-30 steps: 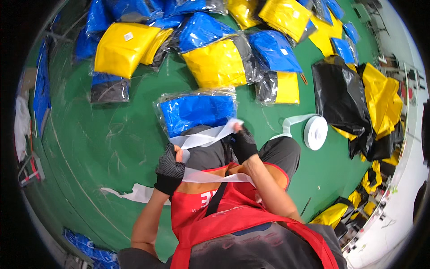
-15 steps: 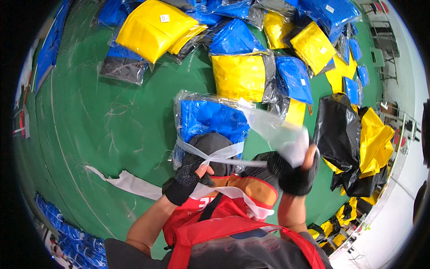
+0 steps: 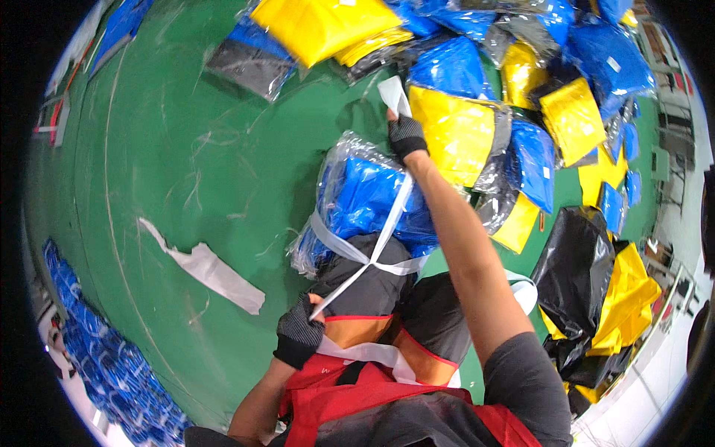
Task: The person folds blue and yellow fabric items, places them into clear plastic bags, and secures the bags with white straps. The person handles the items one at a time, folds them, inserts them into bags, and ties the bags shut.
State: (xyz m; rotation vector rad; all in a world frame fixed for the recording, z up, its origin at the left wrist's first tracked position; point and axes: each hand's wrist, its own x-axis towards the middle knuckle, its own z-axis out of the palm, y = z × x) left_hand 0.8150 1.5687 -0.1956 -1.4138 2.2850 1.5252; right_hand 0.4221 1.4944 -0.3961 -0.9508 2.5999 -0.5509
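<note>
A blue folded sheet in a clear plastic bag (image 3: 365, 195) lies on the floor beneath my dark-trousered knee (image 3: 357, 287). A white strip (image 3: 393, 220) loops around the package and crosses itself just above the knee. Near my lap, my left hand (image 3: 298, 334), in a black fingerless glove, pinches one end of the strip. My right hand (image 3: 407, 136), gloved alike, is stretched far forward past the package and closed on the other length, which runs taut from the crossing. A loose white tail sticks out beyond its fingers.
Bagged yellow packages (image 3: 450, 134) and blue packages (image 3: 532, 167) are heaped ahead and right. Black sheeting (image 3: 570, 276) lies bunched at the right. A torn white scrap (image 3: 208, 272) rests on the green floor (image 3: 149, 186), and a blue pile (image 3: 112, 372) sits lower left.
My right hand has swung from beside my right knee to far ahead of the package, drawing the strip out. My left hand has pulled slightly down toward my lap. The view has shifted.
</note>
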